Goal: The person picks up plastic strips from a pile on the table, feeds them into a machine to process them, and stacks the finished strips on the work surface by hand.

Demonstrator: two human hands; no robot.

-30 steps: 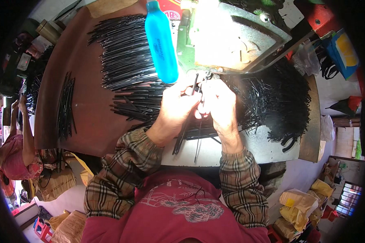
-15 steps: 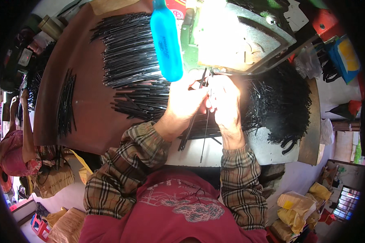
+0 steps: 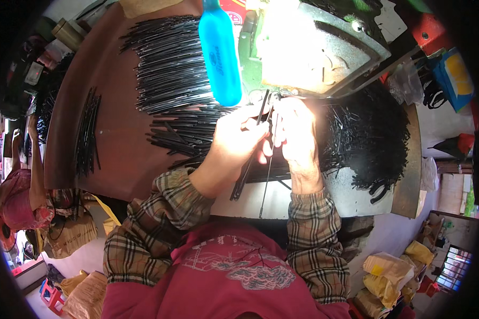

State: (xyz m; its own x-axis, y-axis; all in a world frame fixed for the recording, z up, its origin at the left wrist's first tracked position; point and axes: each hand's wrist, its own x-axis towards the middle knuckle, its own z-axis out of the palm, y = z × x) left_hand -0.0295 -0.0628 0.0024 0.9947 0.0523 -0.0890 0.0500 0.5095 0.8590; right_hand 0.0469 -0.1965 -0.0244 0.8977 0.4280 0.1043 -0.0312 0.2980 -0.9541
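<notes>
Seen from above, a person's two bare hands meet over a worktable, close together under a strong light. The left hand is closed, thumb and fingers pinching a few slim black strips that slant through the grip, their lower ends above a pale metal surface. A thin dark rod hangs down between the hands toward the table's near edge. The right hand has its fingers curled in beside the rod's upper part; glare washes out the fingertips, so whether they grip it cannot be told. Just beyond the hands stands a brightly lit machine with a metal plate. A blue bottle is near the left hand, on its far side. Left of the hands, rows of black strips lie on a brown sheet; right of them spreads a dense heap of black pieces. Both forearms wear checked sleeves
</notes>
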